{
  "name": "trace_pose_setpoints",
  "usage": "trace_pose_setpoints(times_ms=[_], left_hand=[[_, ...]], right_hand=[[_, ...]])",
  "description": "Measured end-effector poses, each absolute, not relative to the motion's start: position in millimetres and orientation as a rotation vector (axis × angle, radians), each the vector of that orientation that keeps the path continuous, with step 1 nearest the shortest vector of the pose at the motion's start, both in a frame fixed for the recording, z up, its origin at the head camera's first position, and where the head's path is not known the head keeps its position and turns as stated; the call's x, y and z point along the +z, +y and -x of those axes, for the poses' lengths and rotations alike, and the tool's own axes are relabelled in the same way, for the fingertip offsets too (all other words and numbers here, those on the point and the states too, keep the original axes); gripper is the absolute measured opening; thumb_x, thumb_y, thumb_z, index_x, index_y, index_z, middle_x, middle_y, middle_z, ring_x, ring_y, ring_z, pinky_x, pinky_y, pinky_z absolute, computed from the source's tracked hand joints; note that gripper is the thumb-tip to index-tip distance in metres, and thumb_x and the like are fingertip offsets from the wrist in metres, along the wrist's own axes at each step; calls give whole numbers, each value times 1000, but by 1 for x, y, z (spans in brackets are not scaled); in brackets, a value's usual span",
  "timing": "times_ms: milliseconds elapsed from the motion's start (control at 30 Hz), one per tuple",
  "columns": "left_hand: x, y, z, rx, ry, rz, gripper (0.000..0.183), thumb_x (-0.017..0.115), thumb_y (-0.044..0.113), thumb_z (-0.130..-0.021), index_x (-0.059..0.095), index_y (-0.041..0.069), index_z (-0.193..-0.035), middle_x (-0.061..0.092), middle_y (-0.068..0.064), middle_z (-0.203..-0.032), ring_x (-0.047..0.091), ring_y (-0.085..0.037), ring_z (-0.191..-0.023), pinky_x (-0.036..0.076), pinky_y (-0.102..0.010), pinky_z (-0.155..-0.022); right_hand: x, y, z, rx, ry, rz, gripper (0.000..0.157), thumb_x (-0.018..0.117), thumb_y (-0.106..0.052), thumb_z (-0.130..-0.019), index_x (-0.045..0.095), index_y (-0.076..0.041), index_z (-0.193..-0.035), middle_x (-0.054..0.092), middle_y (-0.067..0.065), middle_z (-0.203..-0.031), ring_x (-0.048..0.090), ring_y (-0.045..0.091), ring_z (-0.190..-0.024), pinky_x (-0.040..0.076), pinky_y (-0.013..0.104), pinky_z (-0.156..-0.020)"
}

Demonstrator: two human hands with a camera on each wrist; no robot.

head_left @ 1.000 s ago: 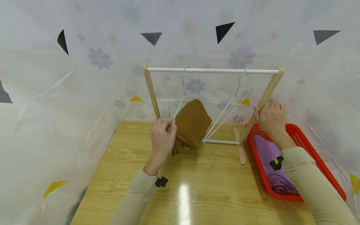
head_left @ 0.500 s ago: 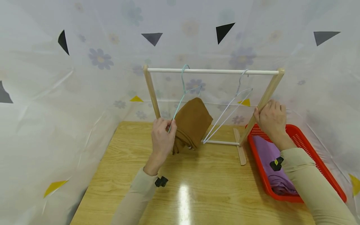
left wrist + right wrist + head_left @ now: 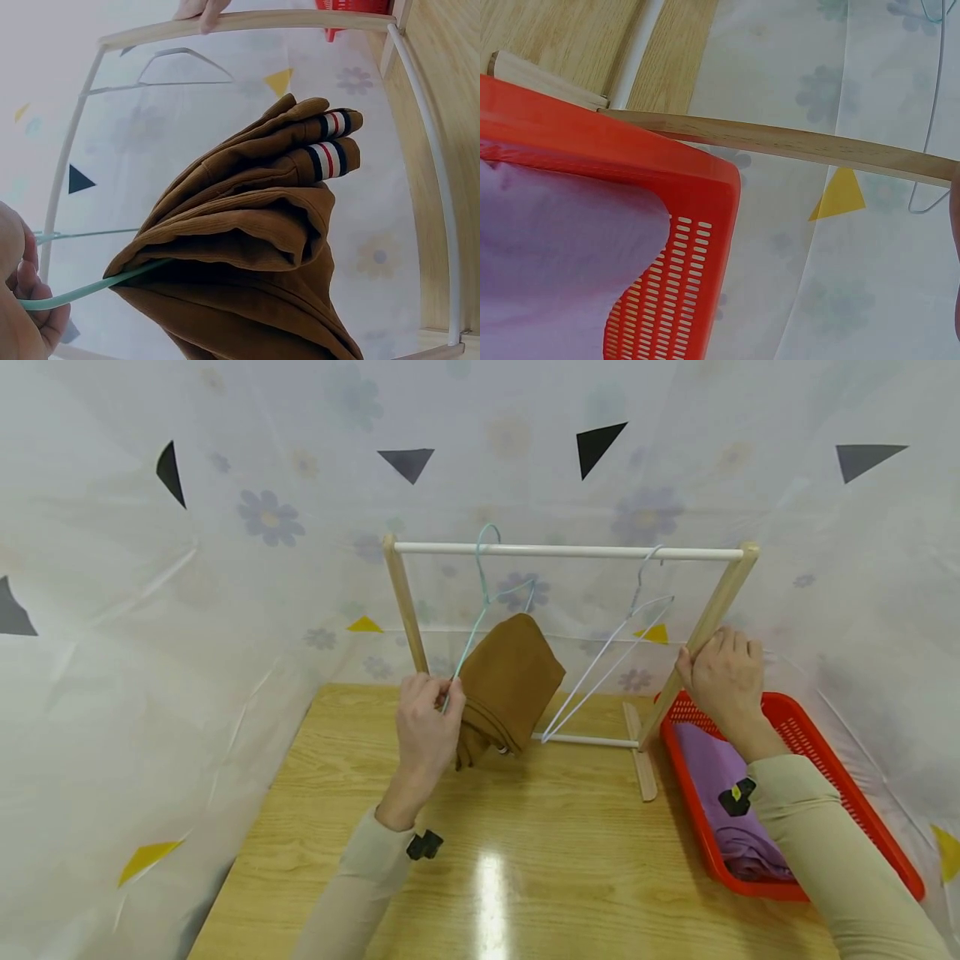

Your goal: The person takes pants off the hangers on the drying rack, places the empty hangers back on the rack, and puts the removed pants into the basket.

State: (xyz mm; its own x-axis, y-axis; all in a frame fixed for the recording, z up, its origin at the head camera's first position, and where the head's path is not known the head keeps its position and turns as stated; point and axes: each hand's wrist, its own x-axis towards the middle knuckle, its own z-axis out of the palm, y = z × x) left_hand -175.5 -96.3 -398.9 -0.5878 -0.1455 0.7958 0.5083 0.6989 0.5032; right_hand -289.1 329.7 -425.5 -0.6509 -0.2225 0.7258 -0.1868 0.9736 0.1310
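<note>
My left hand pinches the lower corner of a teal wire hanger on the left side of the rack. Folded over that hanger is a brown garment, its cuffs striped navy, white and red in the left wrist view. The hanger's hook stands raised above the white top rail, its tip still at the rail. With my right hand I hold the right wooden post of the rack. A pale, bare hanger hangs from the rail near that post.
A red basket with a folded purple cloth in it stands right of the rack, under my right forearm. The rack's foot rests on the wooden table. A flower-printed sheet encloses the back and sides.
My left hand has shifted slightly left, and the teal hanger with the brown garment has risen, its hook lifting higher above the rail. My right hand stays on the post.
</note>
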Motion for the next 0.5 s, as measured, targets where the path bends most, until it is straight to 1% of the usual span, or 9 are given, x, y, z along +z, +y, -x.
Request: trace_pose_setpoints(times_ms=[167, 500], left_hand=[[-399, -100, 174, -921, -1988, 282, 20, 67, -1, -93, 65, -1, -73, 58, -12, -72, 53, -27, -73, 45, -35, -66], [-392, -104, 163, -907, -1973, 296, 20, 69, 1, -93, 65, -1, -73, 57, -13, -71, 53, -29, -74, 45, -38, -67]], right_hand=[[-426, 330, 290, -58, -2308, -278, 59, 36, -39, -104, 49, 15, -83, 49, 29, -79, 50, 50, -72, 40, 57, -67], [-427, 330, 291, -44, -2294, -280, 58, 38, -38, -104, 49, 15, -83, 49, 29, -79, 50, 50, -72, 40, 58, -67]])
